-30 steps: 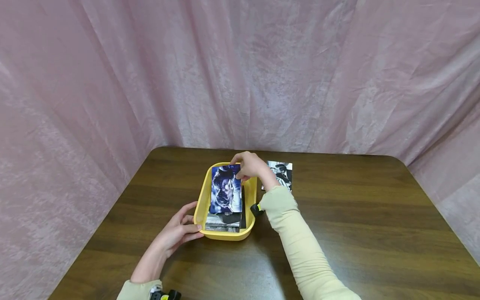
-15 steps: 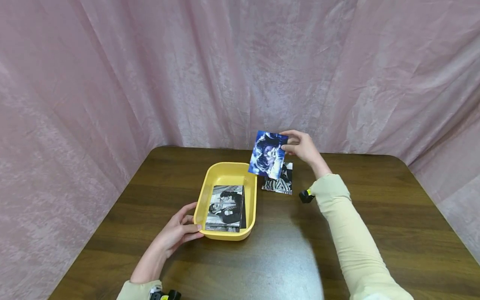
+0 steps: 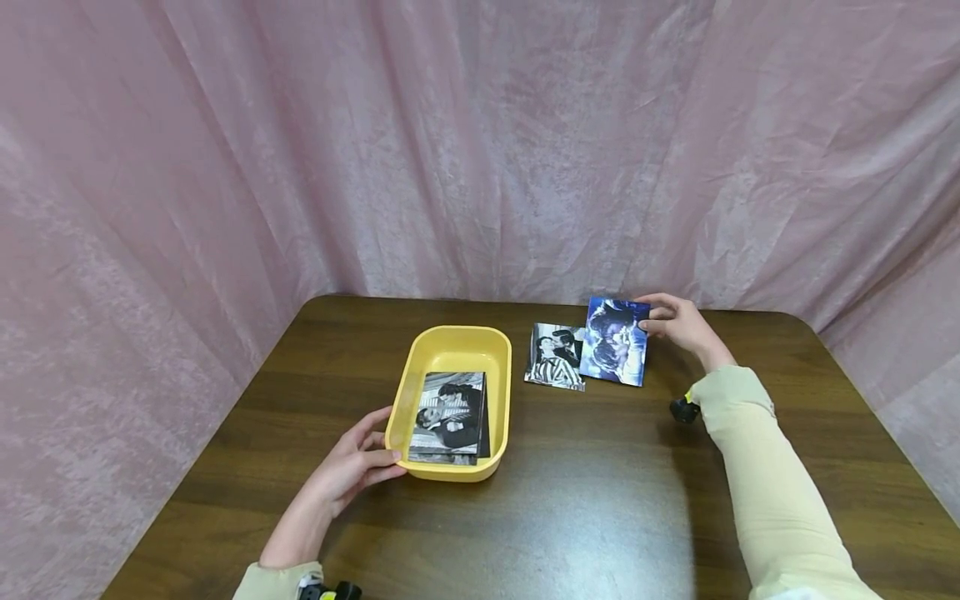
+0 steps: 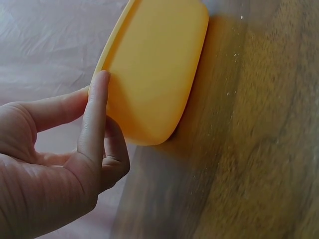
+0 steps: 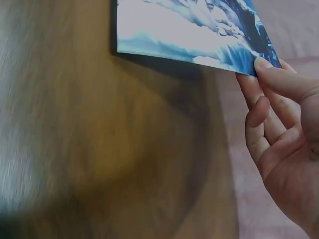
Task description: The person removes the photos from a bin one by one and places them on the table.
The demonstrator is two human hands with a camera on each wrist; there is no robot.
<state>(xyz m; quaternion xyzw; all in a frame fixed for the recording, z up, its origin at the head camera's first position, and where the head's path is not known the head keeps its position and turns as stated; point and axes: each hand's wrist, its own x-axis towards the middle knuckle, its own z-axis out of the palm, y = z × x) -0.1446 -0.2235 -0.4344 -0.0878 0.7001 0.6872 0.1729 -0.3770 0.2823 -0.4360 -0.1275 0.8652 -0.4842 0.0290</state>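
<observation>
My right hand (image 3: 678,327) pinches a blue-toned photo print (image 3: 616,342) by its right edge. In the right wrist view the thumb lies on top of the photo print (image 5: 199,35), with fingers beneath, and its corner shows raised over a shadow. Just left of it a black-and-white photo (image 3: 556,358) lies on the table, close to the blue one's edge. My left hand (image 3: 351,462) grips the near left corner of a yellow plastic basin (image 3: 505,400). Inside the basin sits a small stack of black-and-white photos (image 3: 447,417). The left wrist view has fingertips at the basin's rim (image 4: 149,69).
The dark wooden table (image 3: 570,492) ends at a pink curtain (image 3: 480,150) behind it and at the left side. Shadow from the right arm falls across the wood.
My right hand has lifted the blue photo out of the basin and carried it right, past the black-and-white photo, then lower toward the table. The left hand stays at the basin.
</observation>
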